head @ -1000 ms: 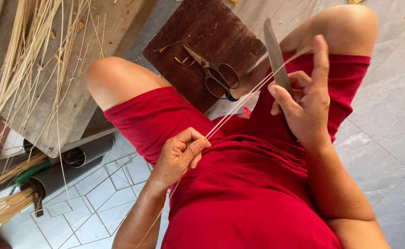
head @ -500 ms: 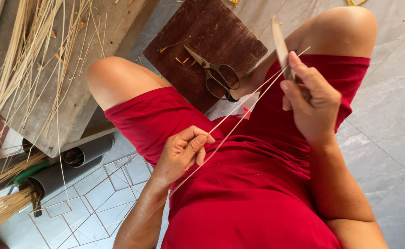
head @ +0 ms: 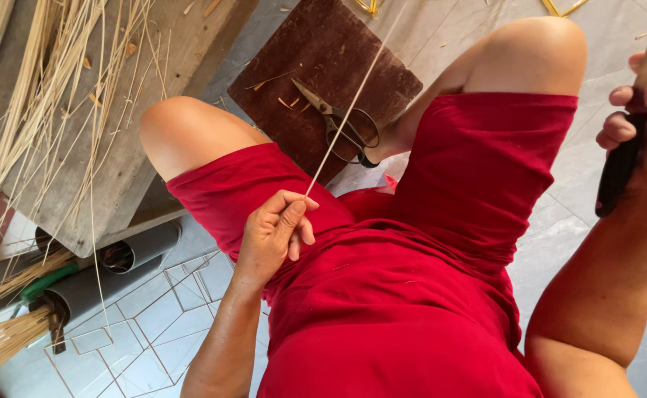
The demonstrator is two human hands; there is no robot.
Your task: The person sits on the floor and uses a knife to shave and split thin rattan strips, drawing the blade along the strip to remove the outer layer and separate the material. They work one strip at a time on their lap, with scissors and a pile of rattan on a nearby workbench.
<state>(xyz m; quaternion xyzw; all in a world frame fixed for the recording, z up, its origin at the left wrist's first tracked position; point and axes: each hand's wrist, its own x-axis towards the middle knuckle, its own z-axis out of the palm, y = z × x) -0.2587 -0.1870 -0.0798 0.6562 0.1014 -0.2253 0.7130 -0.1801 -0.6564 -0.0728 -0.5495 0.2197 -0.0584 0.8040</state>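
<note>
My left hand (head: 275, 230) rests on my lap over red shorts and pinches the near end of a thin pale bamboo strip (head: 349, 103) that runs up and away toward the top of the view. My right hand (head: 644, 118) is raised at the far right edge, closed around the dark handle of a knife (head: 622, 158); its blade points upward and leaves the frame. The knife and the strip are apart. Black-handled scissors (head: 345, 125) lie on a dark brown wooden board (head: 316, 59) on the floor between my knees.
A grey wooden bench (head: 128, 147) at left carries many loose pale strips (head: 58, 96). Grey pipes (head: 128, 254) and a bundle of straw-coloured strips (head: 2, 343) lie below it on the tiled floor (head: 143, 332).
My right hand with the knife has swung away to the right and upward, off the strip. The strip, held by the left hand, now points more steeply upward.
</note>
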